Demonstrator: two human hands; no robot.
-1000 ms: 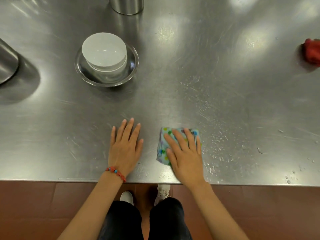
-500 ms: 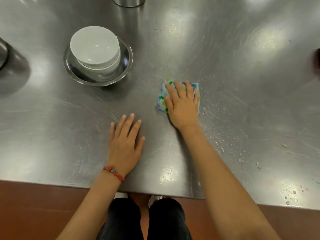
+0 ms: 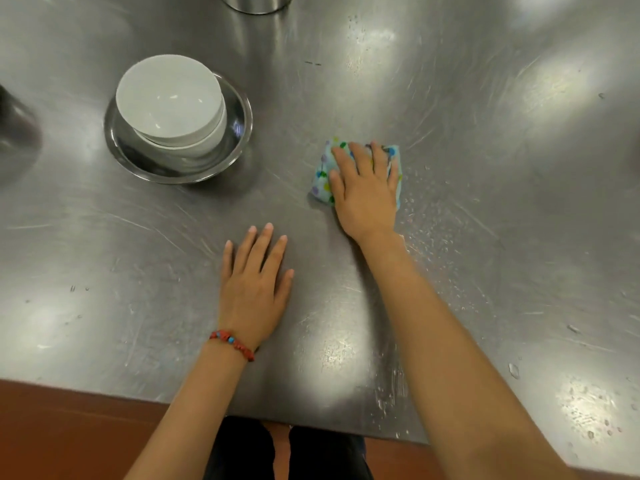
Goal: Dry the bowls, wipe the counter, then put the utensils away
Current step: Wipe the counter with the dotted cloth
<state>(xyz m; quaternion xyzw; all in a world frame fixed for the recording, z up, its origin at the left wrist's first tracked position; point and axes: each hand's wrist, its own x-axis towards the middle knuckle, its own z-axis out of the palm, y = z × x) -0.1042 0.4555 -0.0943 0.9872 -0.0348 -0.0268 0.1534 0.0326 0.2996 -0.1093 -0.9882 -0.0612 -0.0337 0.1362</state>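
The right hand (image 3: 365,188) lies flat, fingers straight, pressing a dotted blue cloth (image 3: 321,181) onto the steel desk (image 3: 485,168) just right of the frame's centre. The left hand (image 3: 254,285) rests palm down with fingers spread, lower centre, holding nothing. Stacked white bowls (image 3: 169,102) sit inside a metal bowl (image 3: 239,129) at upper left. Water droplets (image 3: 426,237) speckle the desk right of the cloth.
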